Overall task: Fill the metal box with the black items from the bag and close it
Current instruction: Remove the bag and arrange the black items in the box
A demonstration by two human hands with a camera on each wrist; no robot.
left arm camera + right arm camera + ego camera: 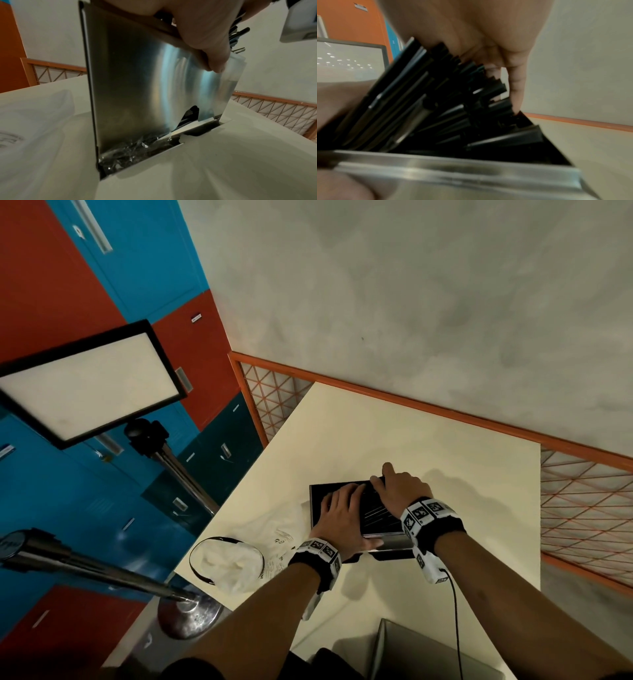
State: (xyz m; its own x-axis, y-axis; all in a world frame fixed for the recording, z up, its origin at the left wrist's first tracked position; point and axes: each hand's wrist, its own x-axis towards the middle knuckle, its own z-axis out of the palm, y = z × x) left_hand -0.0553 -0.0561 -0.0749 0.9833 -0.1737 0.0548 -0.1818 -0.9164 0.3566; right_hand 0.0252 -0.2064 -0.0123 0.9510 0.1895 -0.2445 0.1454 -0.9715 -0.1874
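Note:
The metal box stands on the cream table, packed with long black items. My left hand lies over the items, and its thumb clamps the box's shiny side wall. My right hand is at the far end of the box. Its straight fingers press against the ends of the fanned black items above the box rim. The white bag lies slack to the left of the box.
A grey metal piece sits at the table's near edge. An orange mesh rail runs behind and to the right of the table. A light panel on a stand and a metal post are off the left side.

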